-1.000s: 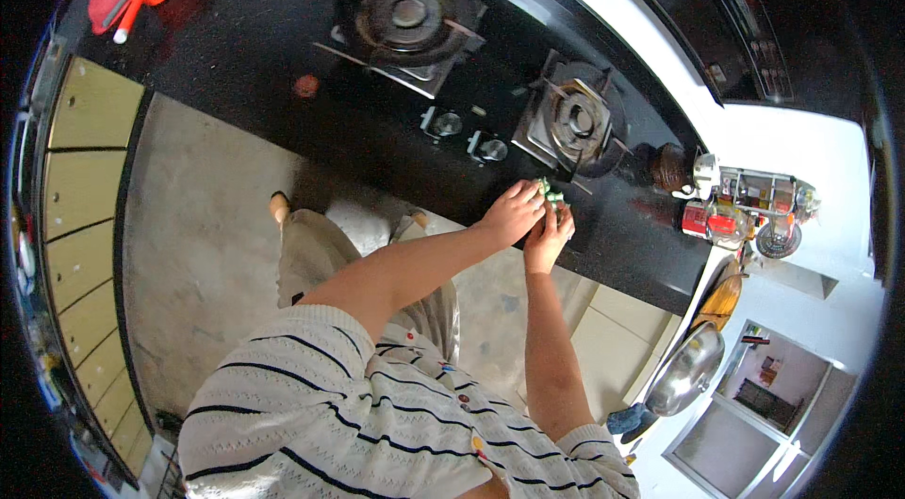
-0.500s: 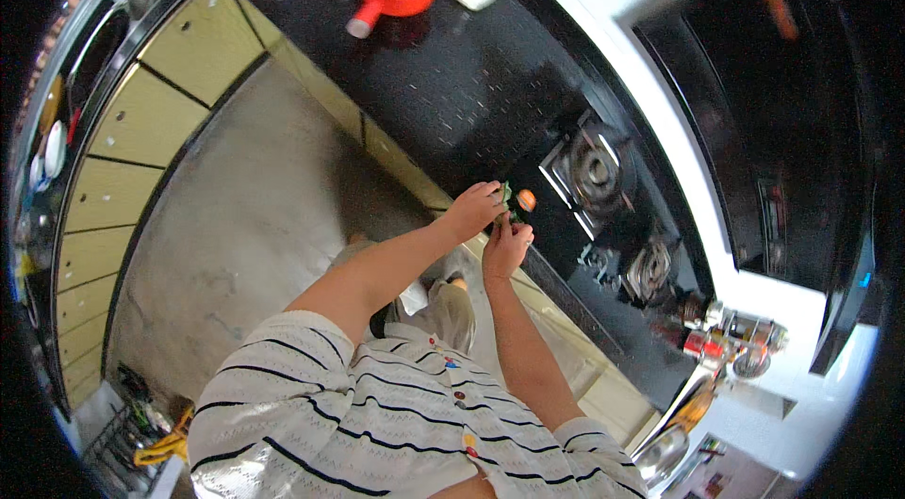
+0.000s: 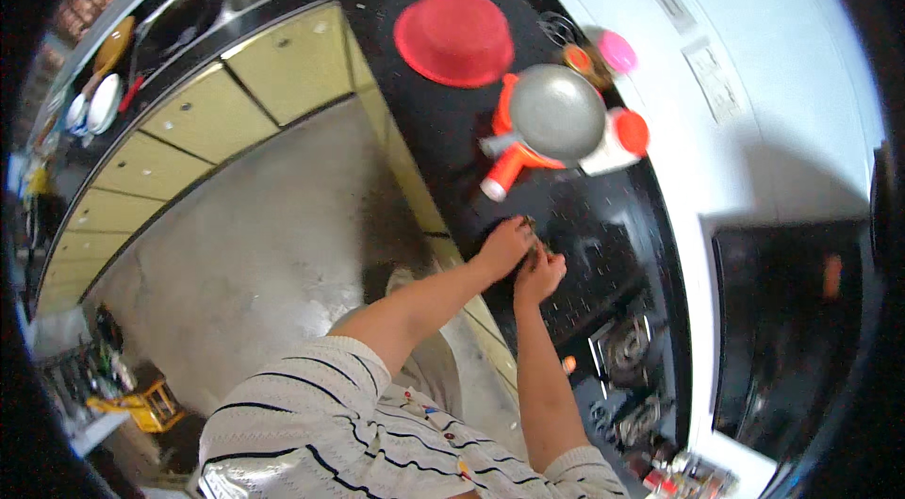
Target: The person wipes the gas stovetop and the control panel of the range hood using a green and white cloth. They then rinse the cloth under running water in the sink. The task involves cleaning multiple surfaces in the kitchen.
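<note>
You stand on a grey concrete floor [image 3: 273,245], with yellow cabinets [image 3: 236,94] under a black counter [image 3: 443,122] against a white wall [image 3: 782,75].

Surface [image 3: 575,216]: black with pale speckles, seen under and around the fingers [image 3: 524,233].
Bowl [image 3: 455,35]: solid red, set well beyond the fingers.
Pan [image 3: 556,113]: grey inside, with an orange-red handle, placed just beyond the fingers.
Small lid [image 3: 617,51]: pink, found farther off than the pan.
Cabinet doors [image 3: 283,65]: pale yellow, seen to the left of the fingers.
Floor [image 3: 255,254]: mottled grey, below and left of the fingers.
Shirt [image 3: 311,424]: off-white with thin dark stripes, worn well behind the fingers.
Wall [image 3: 782,103]: white, seen right of the fingers.
</note>
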The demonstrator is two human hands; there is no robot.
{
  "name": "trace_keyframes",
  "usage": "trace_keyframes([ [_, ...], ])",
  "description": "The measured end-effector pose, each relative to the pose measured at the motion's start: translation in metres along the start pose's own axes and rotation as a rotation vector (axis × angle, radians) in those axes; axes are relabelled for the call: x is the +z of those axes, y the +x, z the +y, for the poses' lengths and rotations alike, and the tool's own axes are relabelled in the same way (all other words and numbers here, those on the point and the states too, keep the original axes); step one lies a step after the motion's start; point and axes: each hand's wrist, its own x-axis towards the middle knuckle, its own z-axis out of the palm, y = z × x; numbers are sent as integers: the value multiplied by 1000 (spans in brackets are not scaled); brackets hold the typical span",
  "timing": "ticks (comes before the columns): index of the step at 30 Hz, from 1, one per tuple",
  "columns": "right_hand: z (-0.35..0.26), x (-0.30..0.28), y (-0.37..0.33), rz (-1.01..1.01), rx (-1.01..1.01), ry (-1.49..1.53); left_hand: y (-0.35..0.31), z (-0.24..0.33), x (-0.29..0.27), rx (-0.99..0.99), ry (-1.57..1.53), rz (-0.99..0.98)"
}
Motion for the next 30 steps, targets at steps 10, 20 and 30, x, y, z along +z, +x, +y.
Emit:
trace_keyframes([
  [10,-221,52,24,-216,-259,337,-61,-182,-171,-193,79,94],
  [20,-615,156,92,-681,-524,924,-134,-414,-455,-779,-65,589],
  [30,-931,193,220,-879,-821,1211,-122,-606,-674,-679,414,685],
])
